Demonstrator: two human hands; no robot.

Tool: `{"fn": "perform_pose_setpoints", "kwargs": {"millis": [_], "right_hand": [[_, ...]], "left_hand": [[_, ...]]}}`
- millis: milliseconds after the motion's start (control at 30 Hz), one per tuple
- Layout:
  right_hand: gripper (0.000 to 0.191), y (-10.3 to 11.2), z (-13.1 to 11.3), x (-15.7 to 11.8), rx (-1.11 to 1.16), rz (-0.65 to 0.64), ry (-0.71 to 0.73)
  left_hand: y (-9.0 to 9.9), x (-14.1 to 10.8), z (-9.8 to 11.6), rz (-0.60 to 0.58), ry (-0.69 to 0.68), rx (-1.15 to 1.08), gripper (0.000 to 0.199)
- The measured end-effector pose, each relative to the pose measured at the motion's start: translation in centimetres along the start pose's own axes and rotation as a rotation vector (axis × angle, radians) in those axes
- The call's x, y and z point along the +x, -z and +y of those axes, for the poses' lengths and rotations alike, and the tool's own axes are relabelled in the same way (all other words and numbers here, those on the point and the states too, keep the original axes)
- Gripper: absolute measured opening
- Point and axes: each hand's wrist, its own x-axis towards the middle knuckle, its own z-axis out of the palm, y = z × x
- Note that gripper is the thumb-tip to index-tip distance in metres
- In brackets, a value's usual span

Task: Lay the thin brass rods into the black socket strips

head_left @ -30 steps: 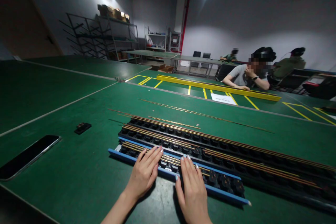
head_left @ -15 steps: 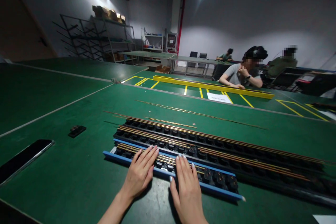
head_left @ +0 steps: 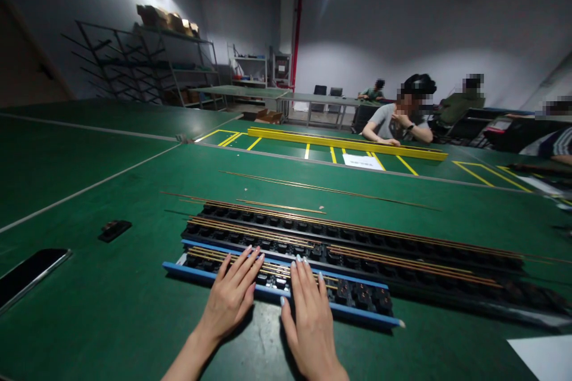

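Nearest to me lies a blue-edged track (head_left: 361,314) filled with black blocks and thin brass rods (head_left: 272,269). My left hand (head_left: 232,292) rests flat across its left-middle part, fingers stretched out over the rods. To the right of it, my right hand (head_left: 310,309) lies palm down on the same track, fingers extended and thumb apart at the near blue edge. Beyond the track runs a longer black track (head_left: 397,277) with brass and copper-coloured rods along it. Behind that is another black track (head_left: 357,231), also carrying long rods. What lies under my palms is hidden.
Loose thin rods (head_left: 330,186) lie farther back on the green table (head_left: 111,184). At left are a phone (head_left: 33,274) and a small black part (head_left: 115,230). A yellow rail (head_left: 348,144) and a paper sheet (head_left: 363,161) lie before a seated person (head_left: 397,116).
The view has turned slightly right, so the scene sits farther left and more of the right side shows. Both hands keep about the same place on the blue-edged track.
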Motion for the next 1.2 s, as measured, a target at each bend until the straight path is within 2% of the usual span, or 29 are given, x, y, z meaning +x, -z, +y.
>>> {"fn": "perform_pose_setpoints", "kwargs": {"millis": [367, 567, 800, 1200], "right_hand": [[0.048, -0.06, -0.13, 0.06, 0.005, 0.03, 0.001], [0.049, -0.01, -0.01, 0.2, -0.002, 0.03, 0.025], [0.05, -0.39, -0.03, -0.1, 0.015, 0.019, -0.009], [0.051, -0.41, 0.15, -0.32, 0.004, 0.006, 0.004]], "left_hand": [[-0.27, 0.24, -0.03, 0.078, 0.0, -0.059, 0.057], [-0.2, 0.23, 0.21, 0.072, 0.02, -0.074, 0.057], [-0.39, 0.23, 0.46, 0.075, 0.048, -0.092, 0.058], [0.09, 0.21, 0.46, 0.07, 0.032, -0.058, 0.06]]}}
